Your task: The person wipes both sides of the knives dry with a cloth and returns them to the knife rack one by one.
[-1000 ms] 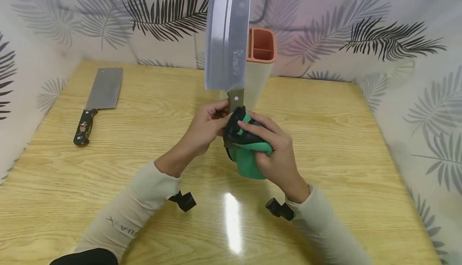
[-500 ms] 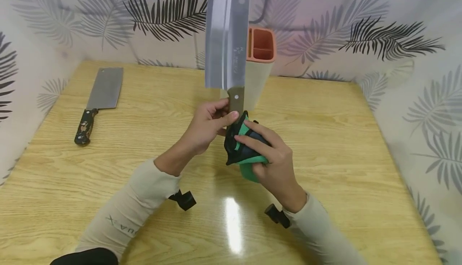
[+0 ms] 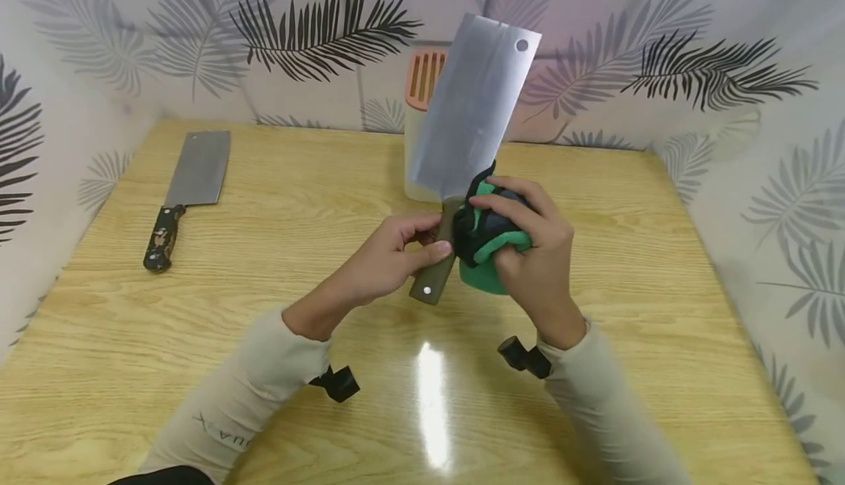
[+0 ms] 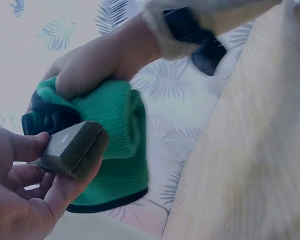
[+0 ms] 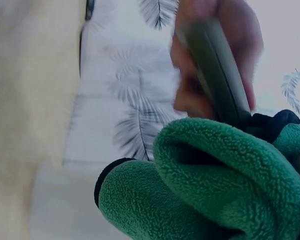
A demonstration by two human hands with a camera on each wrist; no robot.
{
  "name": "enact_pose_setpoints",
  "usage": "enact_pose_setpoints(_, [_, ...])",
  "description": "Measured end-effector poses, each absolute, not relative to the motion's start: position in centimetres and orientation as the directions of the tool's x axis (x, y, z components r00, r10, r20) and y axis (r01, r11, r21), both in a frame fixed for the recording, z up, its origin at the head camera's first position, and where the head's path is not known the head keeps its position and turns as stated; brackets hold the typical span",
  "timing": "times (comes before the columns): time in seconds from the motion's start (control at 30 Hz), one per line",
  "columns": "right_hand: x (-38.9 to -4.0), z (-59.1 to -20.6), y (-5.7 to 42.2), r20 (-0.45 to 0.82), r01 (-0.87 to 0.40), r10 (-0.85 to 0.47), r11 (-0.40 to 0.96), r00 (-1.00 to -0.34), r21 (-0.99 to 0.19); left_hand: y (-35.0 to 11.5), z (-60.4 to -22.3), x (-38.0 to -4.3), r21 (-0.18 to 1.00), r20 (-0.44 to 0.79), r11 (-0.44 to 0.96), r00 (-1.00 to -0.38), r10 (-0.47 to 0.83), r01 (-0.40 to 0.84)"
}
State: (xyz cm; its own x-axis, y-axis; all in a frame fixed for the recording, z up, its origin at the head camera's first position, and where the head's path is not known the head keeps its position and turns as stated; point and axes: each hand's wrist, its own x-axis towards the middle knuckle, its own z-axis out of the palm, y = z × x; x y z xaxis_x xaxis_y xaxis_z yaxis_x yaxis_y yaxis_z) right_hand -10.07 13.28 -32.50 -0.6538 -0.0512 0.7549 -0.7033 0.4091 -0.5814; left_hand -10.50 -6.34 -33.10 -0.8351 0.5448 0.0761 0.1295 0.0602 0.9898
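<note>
A cleaver [image 3: 477, 103] with a broad steel blade is held up over the table, its blade tilted toward the upper right. My left hand [image 3: 389, 257] pinches its olive-brown handle [image 3: 432, 276] between thumb and fingers; the handle's butt end faces the camera in the left wrist view. In my right hand [image 3: 541, 250] is a bunched green cloth [image 3: 485, 276] with black edging, gripped against the handle's right side near the blade. The cloth's thick folds [image 5: 230, 170] fill the lower part of the right wrist view and hide part of the handle.
A second cleaver [image 3: 198, 169] with a black patterned handle lies on the left of the wooden table [image 3: 297, 199]. Behind the held blade stands a cream knife block [image 3: 416, 155] with an orange slotted top. Leaf-patterned cloth [image 3: 317, 96] hangs around the table.
The cleaver has tipped to the right and come lower, showing the knife block's slots. My left hand has moved down and right; my right hand and the cloth have shifted up and right.
</note>
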Motion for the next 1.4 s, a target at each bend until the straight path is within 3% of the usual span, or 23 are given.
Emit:
enact_pose_setpoints(0.33, [-13.1,-29.7,15.1,0.809,-0.697,0.090,0.459,-0.581,-0.551,-5.4,-33.5,-9.2,0.939,0.140,0.184,-0.811,0.567,0.291])
enact_pose_setpoints(0.53, [-11.6,-31.3,14.1,0.760,-0.686,0.017,0.417,-0.650,-0.596,-5.1,-33.2,-9.5,0.980,0.109,0.093,-0.858,0.502,0.178])
enact_pose_setpoints(0.7, [-10.6,-32.8,13.5,0.730,-0.676,0.039,0.345,-0.683,-0.651,-5.1,-33.1,-9.6,0.993,0.085,0.024,-0.864,0.496,0.111])
enact_pose_setpoints(1.0, [-9.2,-34.8,12.9,0.724,-0.670,0.111,0.305,-0.681,-0.676,-5.0,-33.1,-9.7,0.992,0.089,0.032,-0.876,0.475,0.119])
enact_pose_setpoints(1.2, [-8.3,-35.4,12.2,0.719,-0.677,0.084,0.277,-0.690,-0.682,-5.1,-32.8,-10.1,0.983,0.126,0.069,-0.906,0.404,0.167])
enact_pose_setpoints(1.4, [-7.7,-36.1,11.8,0.718,-0.685,0.037,0.270,-0.695,-0.676,-5.3,-33.0,-10.4,0.992,0.108,0.023,-0.922,0.371,0.126])
